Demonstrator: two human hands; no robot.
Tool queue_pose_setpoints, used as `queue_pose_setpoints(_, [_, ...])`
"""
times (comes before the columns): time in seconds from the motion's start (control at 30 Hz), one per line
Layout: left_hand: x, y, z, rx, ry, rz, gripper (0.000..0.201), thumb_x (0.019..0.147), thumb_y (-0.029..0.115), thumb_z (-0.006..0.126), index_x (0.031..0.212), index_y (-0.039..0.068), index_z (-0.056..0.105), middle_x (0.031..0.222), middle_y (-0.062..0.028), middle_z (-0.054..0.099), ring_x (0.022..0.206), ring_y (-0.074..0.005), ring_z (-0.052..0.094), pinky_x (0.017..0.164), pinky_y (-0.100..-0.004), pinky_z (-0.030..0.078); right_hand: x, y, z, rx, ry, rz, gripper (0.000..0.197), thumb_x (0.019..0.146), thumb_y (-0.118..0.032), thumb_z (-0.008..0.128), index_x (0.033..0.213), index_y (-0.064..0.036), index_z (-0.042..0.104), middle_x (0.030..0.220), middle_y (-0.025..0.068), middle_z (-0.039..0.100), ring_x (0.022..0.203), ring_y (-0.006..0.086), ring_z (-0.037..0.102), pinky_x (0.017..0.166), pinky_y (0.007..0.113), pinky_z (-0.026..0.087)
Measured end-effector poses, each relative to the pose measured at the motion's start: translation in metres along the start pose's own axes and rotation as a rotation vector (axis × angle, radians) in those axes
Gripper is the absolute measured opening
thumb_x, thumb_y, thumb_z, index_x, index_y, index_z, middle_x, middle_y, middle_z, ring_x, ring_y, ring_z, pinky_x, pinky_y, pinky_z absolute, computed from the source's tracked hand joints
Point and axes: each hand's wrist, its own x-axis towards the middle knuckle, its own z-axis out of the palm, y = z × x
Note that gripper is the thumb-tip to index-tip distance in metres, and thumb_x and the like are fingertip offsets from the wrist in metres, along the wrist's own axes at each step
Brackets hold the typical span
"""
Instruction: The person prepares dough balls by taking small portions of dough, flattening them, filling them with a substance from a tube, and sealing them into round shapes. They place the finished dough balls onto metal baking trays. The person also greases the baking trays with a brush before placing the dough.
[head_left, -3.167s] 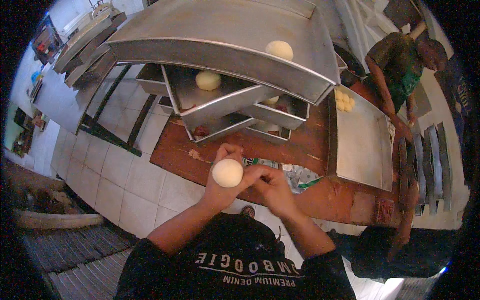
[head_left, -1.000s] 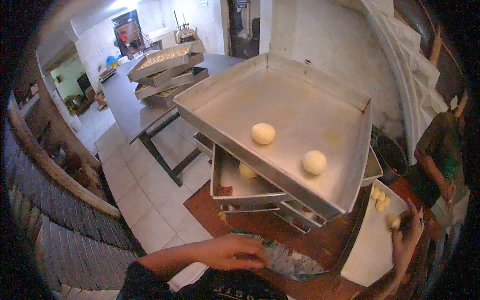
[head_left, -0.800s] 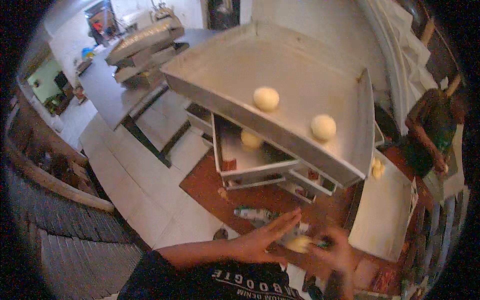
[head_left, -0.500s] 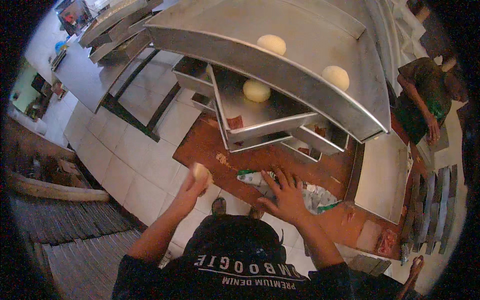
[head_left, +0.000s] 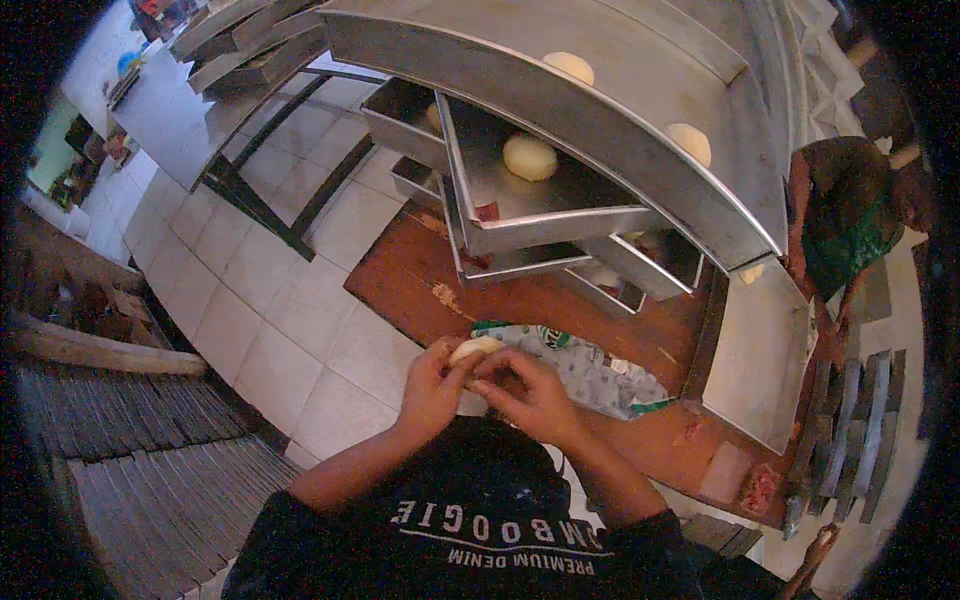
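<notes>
In front of my body, my left hand (head_left: 428, 392) is closed around a pale piece of dough (head_left: 474, 349). My right hand (head_left: 532, 396) meets it from the other side, fingers bent and pinching the dough's edge. Just beyond the right hand, a flattened white and green plastic bag (head_left: 595, 376) lies on the reddish-brown tabletop (head_left: 400, 280). Smooth round dough balls rest in the metal pans ahead: one dough ball (head_left: 530, 158) in the angled middle pan (head_left: 500, 205), others in the large upper pan (head_left: 630, 160).
At the right, a co-worker (head_left: 850, 205) bends over a long pan (head_left: 755, 370). Another person's hand (head_left: 818, 552) shows at the lower right. Stacked pans (head_left: 250, 55) stand on a table at the far left. Ridged dark sheets (head_left: 160, 500) fill the lower left.
My left hand has brought the dough rightward to my middle. My right hand has left the plastic bag and now grips the dough too. The co-worker's arms have shifted.
</notes>
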Motion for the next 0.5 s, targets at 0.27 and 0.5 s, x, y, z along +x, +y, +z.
queue_pose_setpoints(0.27, [0.011, -0.030, -0.028, -0.893, 0.079, -0.308, 0.032, 0.089, 0.019, 0.055, 0.116, 0.002, 0.050, 0.106, -0.0085, 0.058, 0.096, -0.0185, 0.058, 0.086, -0.0299, 0.046, 0.017, 0.057, -0.030, -1.058, 0.264, -0.153, 0.043, 0.074, -0.036, 0.066, 0.102, -0.0035, 0.056, 0.108, 0.0215, 0.054, 0.102, 0.0366, 0.050, 0.083, 0.042, 0.042])
queue_pose_setpoints(0.5, [0.027, -0.054, 0.003, -0.684, 0.093, -0.185, 0.039, 0.083, 0.004, 0.057, 0.121, 0.003, 0.047, 0.113, -0.0080, 0.056, 0.103, -0.0183, 0.054, 0.090, -0.0300, 0.043, 0.021, 0.079, -0.039, -0.771, 0.216, -0.072, 0.045, 0.072, -0.038, 0.069, 0.102, -0.0062, 0.060, 0.081, 0.0168, 0.064, 0.071, 0.0330, 0.062, 0.063, 0.041, 0.049])
